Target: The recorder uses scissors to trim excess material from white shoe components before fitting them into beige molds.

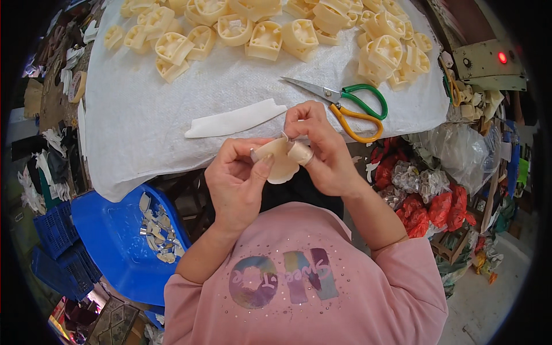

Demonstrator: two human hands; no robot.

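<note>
Both hands meet at the table's near edge around a cream, rounded piece (282,168) that looks like a shoe heel. My left hand (234,181) pinches it from the left, thumb flat on its face. The fingers of my right hand (323,148) are bent at its upper right edge, pinching there. A pale, shiny band (299,153) sits at the right thumb. Just beyond the hands lies a long white strip (236,119) of sheet material. Scissors (333,96) with one green and one orange handle rest partly open, right of the strip.
Several hollow cream moulded pieces (266,40) are heaped along the far side of the white-covered table (135,115). Lower left stands a blue basin (109,230) with shiny silvery pieces (158,230). Red plastic bags (428,213) and a machine box (489,63) with a lit red lamp are on the right.
</note>
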